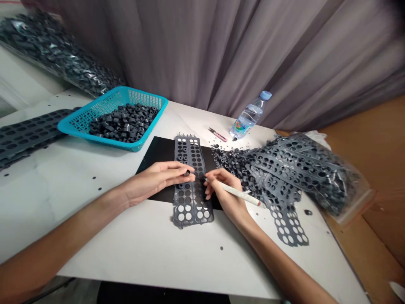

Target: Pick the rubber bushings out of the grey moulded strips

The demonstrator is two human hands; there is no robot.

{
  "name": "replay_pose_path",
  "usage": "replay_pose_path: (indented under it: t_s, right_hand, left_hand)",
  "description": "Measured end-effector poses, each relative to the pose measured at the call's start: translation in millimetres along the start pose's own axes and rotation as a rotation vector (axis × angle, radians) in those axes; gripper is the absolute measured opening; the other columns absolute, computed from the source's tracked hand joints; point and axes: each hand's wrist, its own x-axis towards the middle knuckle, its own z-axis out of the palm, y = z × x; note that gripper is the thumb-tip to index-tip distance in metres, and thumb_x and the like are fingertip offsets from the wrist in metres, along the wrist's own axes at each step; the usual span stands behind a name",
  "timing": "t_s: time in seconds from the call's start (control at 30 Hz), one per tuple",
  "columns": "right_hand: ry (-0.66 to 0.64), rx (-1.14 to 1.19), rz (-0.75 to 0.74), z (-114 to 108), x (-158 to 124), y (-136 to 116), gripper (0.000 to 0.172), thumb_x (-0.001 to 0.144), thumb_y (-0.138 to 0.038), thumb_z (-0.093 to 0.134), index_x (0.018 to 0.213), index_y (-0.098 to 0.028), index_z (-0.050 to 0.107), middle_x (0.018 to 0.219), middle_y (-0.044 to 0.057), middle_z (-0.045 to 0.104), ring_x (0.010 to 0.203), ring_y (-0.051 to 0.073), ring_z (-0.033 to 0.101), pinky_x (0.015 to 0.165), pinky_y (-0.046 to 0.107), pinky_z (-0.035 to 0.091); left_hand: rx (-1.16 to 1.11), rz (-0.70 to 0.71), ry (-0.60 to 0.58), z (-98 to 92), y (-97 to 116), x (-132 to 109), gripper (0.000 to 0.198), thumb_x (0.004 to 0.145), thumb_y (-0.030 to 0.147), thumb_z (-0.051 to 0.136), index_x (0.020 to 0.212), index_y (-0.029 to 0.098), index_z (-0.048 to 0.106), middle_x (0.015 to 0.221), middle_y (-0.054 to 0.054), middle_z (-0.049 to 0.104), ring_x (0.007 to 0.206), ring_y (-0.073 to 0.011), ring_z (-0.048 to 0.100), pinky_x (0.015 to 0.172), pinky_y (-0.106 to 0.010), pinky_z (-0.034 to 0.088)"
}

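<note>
A grey rubber sheet full of round holes [191, 198] lies on a black mat [160, 152] in front of me. My left hand [158, 179] rests across the sheet, its thumb and forefinger pinched on a small black rubber ring [187, 172]. My right hand [224, 192] grips a white pencil-like stick [242, 195] whose tip touches the sheet near its right column. Many holes in the sheet are punched out and show white or black beneath.
A turquoise basket [95, 122] of black rings stands at the back left. Loose rings [228, 158] and a clear bag of holed sheets [316, 173] lie to the right, another holed sheet [289, 226] below it. A water bottle [248, 118], small snips [217, 134], sheets [22, 137] far left.
</note>
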Motion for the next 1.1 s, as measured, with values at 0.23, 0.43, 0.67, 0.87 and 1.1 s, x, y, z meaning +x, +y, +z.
replay_pose_path:
  t_s: [0.23, 0.43, 0.67, 0.87, 1.1]
  right_hand:
    - [-0.035, -0.085, -0.022, -2, 1, 4, 0.018, 0.098, -0.037, 0.063, 0.095, -0.019, 0.064, 0.076, 0.000, 0.068, 0.057, 0.014, 0.064, 0.053, 0.025, 0.052]
    - [-0.062, -0.143, -0.033, 0, -2, 3, 0.021, 0.100, -0.041, 0.062, 0.096, -0.020, 0.064, 0.078, 0.000, 0.068, 0.060, 0.015, 0.065, 0.056, 0.026, 0.051]
    - [0.006, -0.358, -0.244, -1, -7, -6, 0.021, 0.105, -0.039, 0.055, 0.108, -0.023, 0.069, 0.088, 0.004, 0.069, 0.075, 0.019, 0.067, 0.067, 0.030, 0.055]
    - [-0.184, -0.561, -0.555, -2, -6, -12, 0.021, 0.107, -0.027, 0.053, 0.119, -0.026, 0.069, 0.109, 0.008, 0.069, 0.097, 0.022, 0.067, 0.090, 0.036, 0.054]
    - [0.061, -0.897, -0.584, -38, 13, -19, 0.020, 0.108, -0.027, 0.047, 0.113, -0.022, 0.066, 0.103, 0.009, 0.068, 0.090, 0.021, 0.065, 0.082, 0.034, 0.050]
  left_hand:
    - [-0.078, -0.042, -0.020, 1.0, 1, -2, 0.030, 0.098, 0.038, 0.070, 0.120, 0.018, 0.075, 0.140, -0.010, 0.069, 0.134, -0.0259, 0.062, 0.125, -0.036, 0.040]
    - [-0.077, -0.052, -0.047, 3.1, 2, -3, 0.028, 0.098, 0.035, 0.069, 0.120, 0.018, 0.075, 0.134, -0.011, 0.073, 0.135, -0.0263, 0.061, 0.126, -0.039, 0.039]
    - [-0.023, -0.072, -0.101, 7.2, 2, -4, 0.030, 0.098, 0.035, 0.068, 0.122, 0.018, 0.076, 0.129, -0.010, 0.075, 0.135, -0.0272, 0.062, 0.123, -0.040, 0.043]
    - [0.009, -0.109, -0.109, 7.9, -3, -4, 0.042, 0.096, 0.041, 0.073, 0.132, 0.021, 0.069, 0.126, -0.011, 0.076, 0.127, -0.0265, 0.068, 0.118, -0.041, 0.048]
    - [0.382, 0.147, 0.031, 6.3, 5, -5, 0.031, 0.097, 0.044, 0.066, 0.116, 0.020, 0.068, 0.112, -0.011, 0.077, 0.097, -0.0244, 0.076, 0.082, -0.036, 0.062]
